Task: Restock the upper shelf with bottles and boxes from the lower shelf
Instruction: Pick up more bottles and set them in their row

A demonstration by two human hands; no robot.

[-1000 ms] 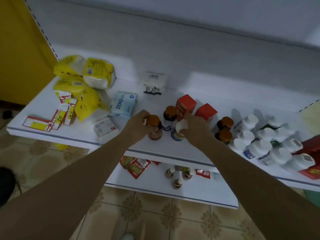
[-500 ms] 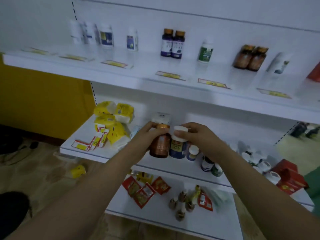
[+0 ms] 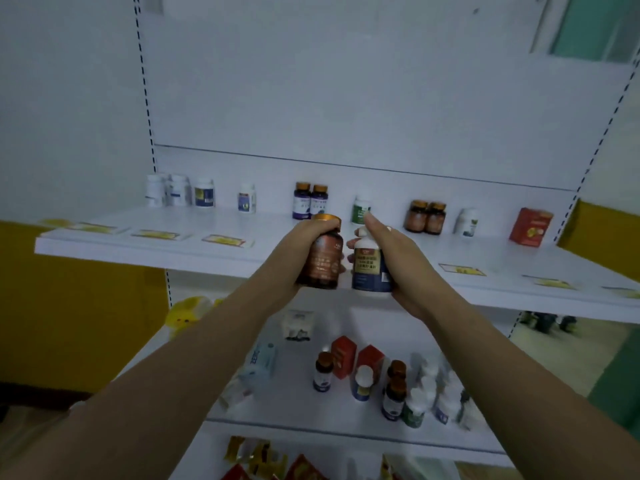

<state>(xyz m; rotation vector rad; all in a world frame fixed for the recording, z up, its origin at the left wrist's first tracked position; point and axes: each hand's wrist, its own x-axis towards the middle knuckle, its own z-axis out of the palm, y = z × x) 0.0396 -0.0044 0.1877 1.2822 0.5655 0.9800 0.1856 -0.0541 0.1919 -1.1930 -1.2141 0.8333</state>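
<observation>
My left hand grips an amber bottle with a gold cap. My right hand grips a white bottle with a dark blue label. Both bottles are held upright, side by side, at the front edge of the upper shelf. Along the back of that shelf stand several bottles, among them a pair of purple ones, a pair of amber ones and a red box. The lower shelf carries more bottles and two red boxes.
Yellow price labels lie along the front of the upper shelf. Yellow tissue packs and a pale blue pack lie on the left of the lower shelf. Snack sachets fill the bottom shelf. A yellow wall stands to the left.
Both hands have lifted the two bottles from the lower shelf up to the front edge of the upper shelf. The view has tilted upward with them.
</observation>
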